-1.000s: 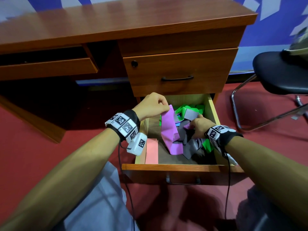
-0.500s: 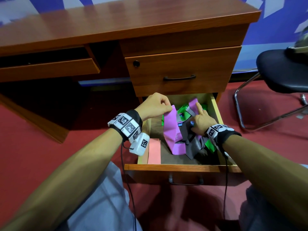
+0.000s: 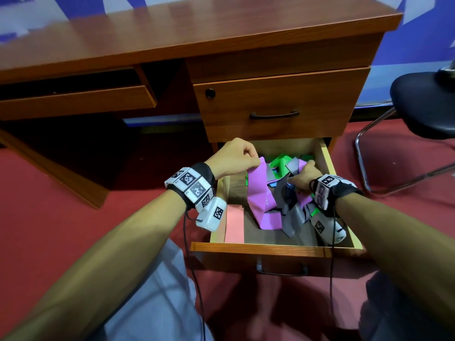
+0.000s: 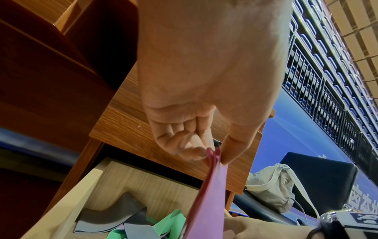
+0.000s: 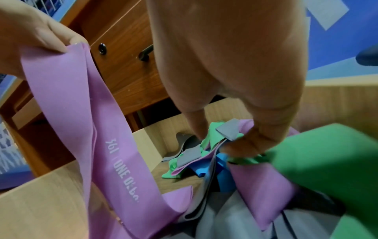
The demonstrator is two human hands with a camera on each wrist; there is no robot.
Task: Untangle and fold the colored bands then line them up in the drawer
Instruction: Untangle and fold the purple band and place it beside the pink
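The open drawer (image 3: 258, 247) holds a tangle of purple, grey, green and blue bands. My left hand (image 3: 246, 158) pinches the top end of the purple band (image 3: 258, 193) between thumb and fingertips (image 4: 214, 153) and holds it up over the drawer's left half. This purple band (image 5: 81, 113) carries white lettering and runs down into the heap. My right hand (image 3: 302, 175) is curled into the tangle, where its fingers (image 5: 255, 142) grip bunched grey (image 5: 229, 129), green (image 5: 327, 161) and purple strips above a blue band (image 5: 220, 171). A folded pink band (image 3: 235, 222) lies flat along the drawer's left wall.
Directly behind my hands is the closed upper drawer with its dark handle (image 3: 274, 115), under the desk top (image 3: 197, 28). A black chair (image 3: 423, 104) carrying a pale bag (image 4: 272, 190) stands to the right. Red floor surrounds the drawer.
My right hand drew back from the rear of the drawer and its pointing finger curled into the tangle. The left hand keeps the purple band raised in about the same place.
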